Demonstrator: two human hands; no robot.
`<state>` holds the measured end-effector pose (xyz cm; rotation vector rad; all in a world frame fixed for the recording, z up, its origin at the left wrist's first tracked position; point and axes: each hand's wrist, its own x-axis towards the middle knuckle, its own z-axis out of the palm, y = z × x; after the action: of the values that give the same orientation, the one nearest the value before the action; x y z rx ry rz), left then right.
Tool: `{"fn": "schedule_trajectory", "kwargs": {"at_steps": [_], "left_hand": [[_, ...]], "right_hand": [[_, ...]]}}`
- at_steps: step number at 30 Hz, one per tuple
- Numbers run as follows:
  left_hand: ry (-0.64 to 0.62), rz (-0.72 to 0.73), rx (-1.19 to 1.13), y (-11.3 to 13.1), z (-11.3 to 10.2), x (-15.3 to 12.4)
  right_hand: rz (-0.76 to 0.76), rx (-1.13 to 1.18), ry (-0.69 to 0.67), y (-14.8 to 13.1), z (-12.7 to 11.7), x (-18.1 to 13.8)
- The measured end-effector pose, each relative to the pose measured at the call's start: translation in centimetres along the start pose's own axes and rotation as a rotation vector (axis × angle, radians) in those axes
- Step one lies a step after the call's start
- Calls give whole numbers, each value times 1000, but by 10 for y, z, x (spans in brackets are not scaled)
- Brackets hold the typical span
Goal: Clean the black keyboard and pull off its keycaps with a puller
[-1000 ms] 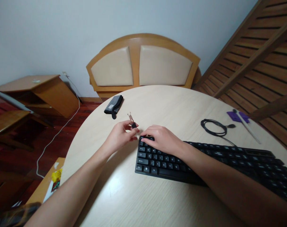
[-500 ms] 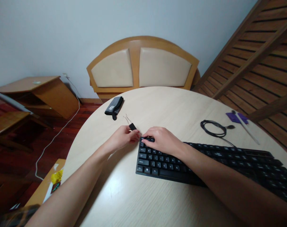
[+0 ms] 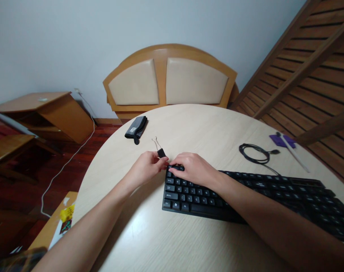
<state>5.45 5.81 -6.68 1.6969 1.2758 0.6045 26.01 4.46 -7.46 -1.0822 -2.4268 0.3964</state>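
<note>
A black keyboard (image 3: 206,196) lies at a slant across the right half of the table. My left hand (image 3: 149,164) is closed on a keycap puller (image 3: 161,153), which has a black handle and two thin wire prongs pointing up and away. It sits just off the keyboard's top left corner. My right hand (image 3: 192,168) rests over that same corner, with thumb and fingers pinched together by the upper left keys. What its fingertips grip is hidden. The fingertips of both hands are close together there.
A folded grey and black cloth pouch (image 3: 136,127) lies at the table's far left. To the right are a coiled black cable (image 3: 254,153), a purple cloth (image 3: 282,141) and a pale thin stick-like brush (image 3: 295,153). The round table (image 3: 206,124) meets a padded headboard (image 3: 194,81).
My left hand has turned the keycap puller a little and moved it slightly right, toward the right fingertips. The right hand has stayed almost in place at the keyboard corner.
</note>
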Motion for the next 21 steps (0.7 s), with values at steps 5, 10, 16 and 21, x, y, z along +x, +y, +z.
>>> {"fn": "schedule_trajectory", "kwargs": {"at_steps": [5,10,16,21], "left_hand": [[-1,-54,-74,4,3,-1],[86,4,-31,3,9,-6],[115,-84,-159,6,13,-5],[109,-112,-278,9,11,-4]], "right_hand": [[13,-22,-14,-2,-2,0],[55,-32,-30,-4,-2,0],[80,-50,-36,-4,0,0],[85,-60,-31,-4,1,0]]}}
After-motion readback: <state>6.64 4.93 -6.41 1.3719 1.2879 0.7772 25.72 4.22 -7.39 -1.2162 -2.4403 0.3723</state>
